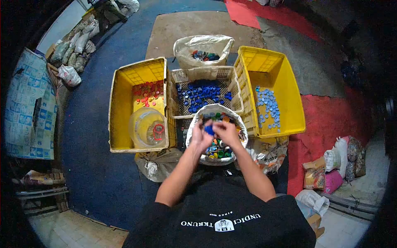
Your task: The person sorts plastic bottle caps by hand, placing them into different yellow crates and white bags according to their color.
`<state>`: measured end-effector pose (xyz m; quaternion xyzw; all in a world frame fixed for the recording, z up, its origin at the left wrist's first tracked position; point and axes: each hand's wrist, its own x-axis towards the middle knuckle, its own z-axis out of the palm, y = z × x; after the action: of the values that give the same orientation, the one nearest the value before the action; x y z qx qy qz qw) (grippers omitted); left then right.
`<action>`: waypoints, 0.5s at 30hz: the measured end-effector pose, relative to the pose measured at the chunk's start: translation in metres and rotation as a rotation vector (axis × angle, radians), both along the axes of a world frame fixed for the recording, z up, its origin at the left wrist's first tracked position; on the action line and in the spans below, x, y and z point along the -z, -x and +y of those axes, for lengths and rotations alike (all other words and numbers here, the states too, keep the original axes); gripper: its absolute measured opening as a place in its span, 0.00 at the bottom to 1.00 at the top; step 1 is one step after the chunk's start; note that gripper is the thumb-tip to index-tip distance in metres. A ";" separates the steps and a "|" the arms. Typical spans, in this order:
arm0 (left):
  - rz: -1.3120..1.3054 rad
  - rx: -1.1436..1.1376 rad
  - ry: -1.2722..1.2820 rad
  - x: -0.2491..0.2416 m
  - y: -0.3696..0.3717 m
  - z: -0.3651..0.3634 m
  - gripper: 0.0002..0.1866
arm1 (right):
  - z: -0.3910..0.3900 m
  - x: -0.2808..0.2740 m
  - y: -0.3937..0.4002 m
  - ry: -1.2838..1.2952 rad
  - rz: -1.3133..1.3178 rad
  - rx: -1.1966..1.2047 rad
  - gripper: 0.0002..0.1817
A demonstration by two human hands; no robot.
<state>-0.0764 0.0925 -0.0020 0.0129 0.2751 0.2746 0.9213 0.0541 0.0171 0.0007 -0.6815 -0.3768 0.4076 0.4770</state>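
Over an open white sack (242, 124) of mixed bottle caps (220, 153), my two hands are close together. My left hand (200, 138) is turned palm up and curled around blue bottle caps (209, 130); how many is too blurred to tell. My right hand (226, 133) has its fingers closed in a pinch against the same blue caps, its fingertips partly smeared by motion. Beyond the sack stands a white mesh crate (177, 76) with many dark blue caps (202, 94) lying in it.
A yellow crate (118, 99) on the left holds red caps (148, 93) and a clear plastic container (140, 130). Light blue caps (269, 107) lie in the right yellow crate (291, 99). Behind the mesh crate is another cap sack (186, 45). Filled bags (82, 41) line the left wall.
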 end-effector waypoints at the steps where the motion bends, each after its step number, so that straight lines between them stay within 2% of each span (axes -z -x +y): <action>1: 0.022 -0.099 0.055 0.000 -0.017 0.029 0.24 | 0.024 -0.012 -0.007 -0.101 -0.037 0.049 0.16; 2: -0.068 -0.047 -0.027 -0.034 -0.018 0.048 0.27 | 0.045 -0.040 -0.015 -0.082 0.231 0.024 0.19; 3: 0.100 -0.178 0.061 -0.043 -0.031 0.074 0.32 | 0.064 -0.044 -0.019 -0.194 0.169 0.142 0.23; 4: 0.163 -0.192 -0.019 -0.055 -0.032 0.087 0.34 | 0.082 -0.036 -0.028 -0.242 0.344 0.185 0.26; 5: 0.257 -0.217 0.049 -0.054 -0.033 0.101 0.35 | 0.087 -0.048 -0.031 -0.159 0.272 0.249 0.27; 7: 0.403 -0.263 -0.036 -0.033 -0.024 0.107 0.36 | 0.077 -0.047 -0.035 -0.138 0.007 0.231 0.28; 8: 0.407 -0.263 -0.030 -0.025 -0.017 0.100 0.36 | 0.065 -0.044 -0.035 -0.131 0.009 0.231 0.28; 10: 0.468 -0.243 -0.287 -0.026 0.007 0.064 0.34 | 0.035 -0.031 -0.034 -0.048 0.029 0.156 0.27; 11: 0.502 -0.193 -0.386 -0.020 0.021 0.049 0.27 | 0.021 0.001 -0.038 -0.046 0.036 0.136 0.25; 12: 0.522 -0.170 -0.569 0.002 0.035 0.036 0.19 | 0.004 0.006 -0.034 0.047 -0.094 0.142 0.20; 13: 0.623 -0.115 -0.664 0.005 0.044 0.017 0.16 | -0.008 0.014 -0.031 0.051 -0.093 0.140 0.20; 14: 0.619 -0.114 -0.710 0.015 0.049 0.000 0.14 | -0.021 0.025 -0.027 0.078 -0.207 0.102 0.18; 15: 0.767 -0.036 -0.873 0.019 0.056 -0.018 0.13 | -0.029 0.032 -0.024 0.104 -0.322 0.062 0.16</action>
<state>-0.1327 0.0741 -0.0206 0.4854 0.4505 0.3540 0.6604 0.0786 -0.0122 -0.0311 -0.7730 -0.4057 0.2969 0.3869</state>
